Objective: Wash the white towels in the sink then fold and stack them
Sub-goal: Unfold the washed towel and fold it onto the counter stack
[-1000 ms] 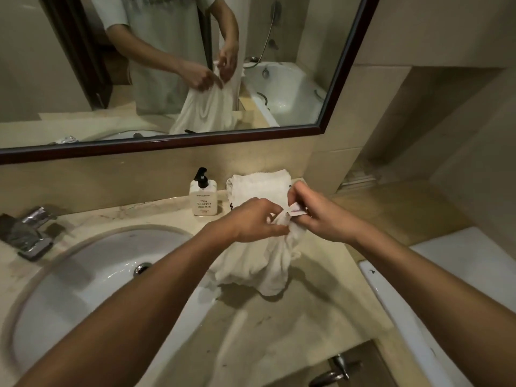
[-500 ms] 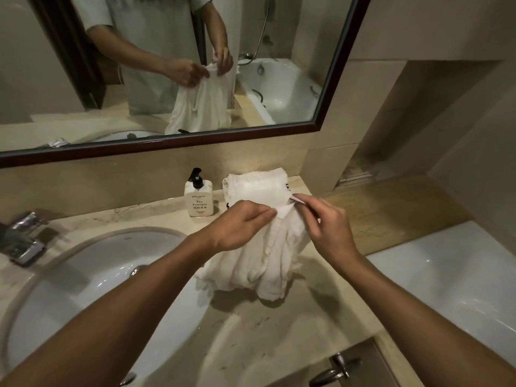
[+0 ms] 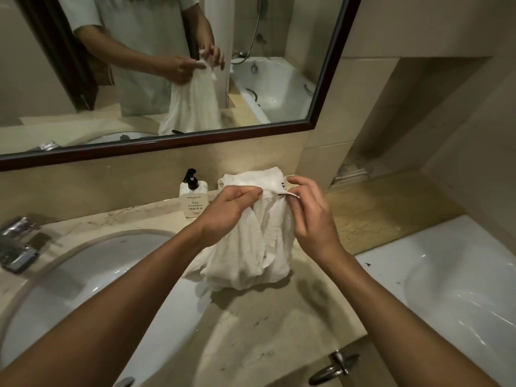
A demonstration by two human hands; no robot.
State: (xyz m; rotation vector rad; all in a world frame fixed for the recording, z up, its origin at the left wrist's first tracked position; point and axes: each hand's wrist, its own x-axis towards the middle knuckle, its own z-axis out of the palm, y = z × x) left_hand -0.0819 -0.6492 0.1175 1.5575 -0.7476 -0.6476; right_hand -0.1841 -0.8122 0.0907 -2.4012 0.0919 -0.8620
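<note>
Head camera: the left hand (image 3: pixel 227 212) pinches the top edge of a white towel (image 3: pixel 252 247) with curled fingers; the right hand (image 3: pixel 310 216) pinches its corner tag, other fingers spread. The crumpled towel hangs above the desk (image 3: pixel 279 331), beside the sink (image 3: pixel 92 263).

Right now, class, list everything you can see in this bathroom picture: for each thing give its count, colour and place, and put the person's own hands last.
held towel: one, white, hanging from both hands over the counter beside the sink
towel pile: one, white, on the counter against the wall behind the hands
pump bottle: one, white with black pump, on the counter left of the pile
sink: one, white, left, set in the counter
faucet: one, chrome, far left
counter: one, beige marble
mirror: one, dark frame, above the counter
bathtub: one, white, right
left hand: grips the towel's top
right hand: pinches the towel's top edge
</note>
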